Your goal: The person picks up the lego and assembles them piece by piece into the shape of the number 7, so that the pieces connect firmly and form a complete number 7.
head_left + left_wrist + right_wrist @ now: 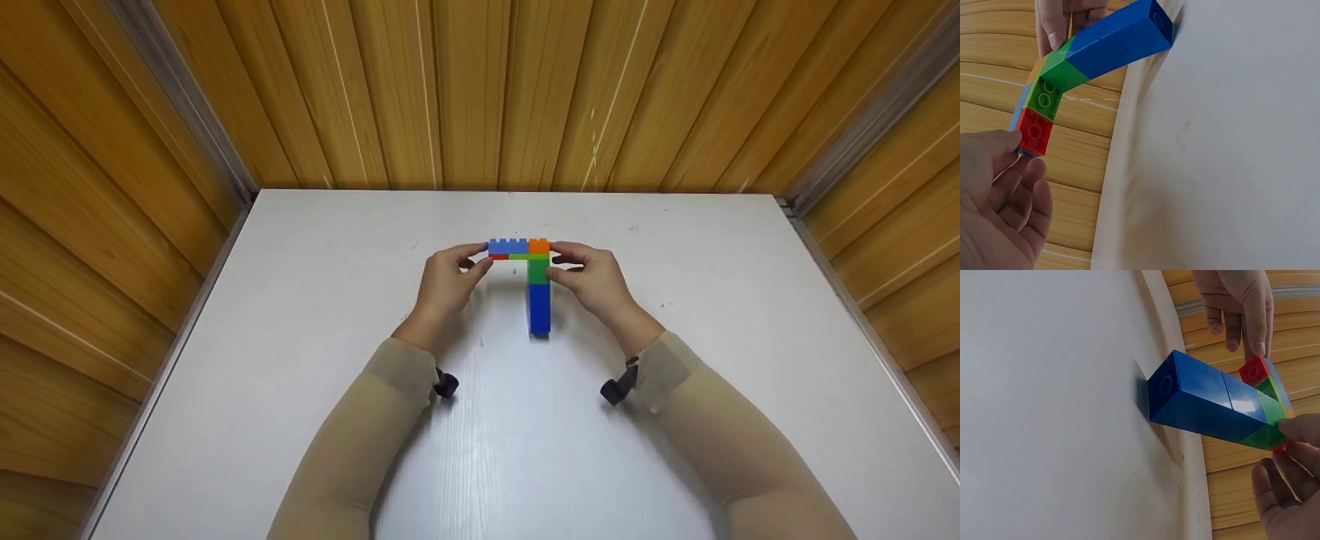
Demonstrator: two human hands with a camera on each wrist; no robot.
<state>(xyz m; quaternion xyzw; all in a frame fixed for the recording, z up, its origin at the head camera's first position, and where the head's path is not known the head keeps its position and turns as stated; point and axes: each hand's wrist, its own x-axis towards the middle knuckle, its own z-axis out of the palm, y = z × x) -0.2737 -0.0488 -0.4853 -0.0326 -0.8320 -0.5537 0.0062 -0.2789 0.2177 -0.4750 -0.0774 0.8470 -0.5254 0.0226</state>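
Both hands hold one joined toy building-brick piece shaped like an upside-down L. Its upright is dark blue bricks under a green brick. The top arm has a light blue brick and an orange brick above a red brick and a lime green brick. My left hand pinches the arm's free end, at the light blue and red bricks. My right hand grips the corner, at the orange and green bricks. Both wrist views show the upright's hollow underside.
A white table lies under the hands. Wood-patterned panels rise behind it and on both sides, with grey metal strips at the corners. Small dark wrist devices sit at both cuffs.
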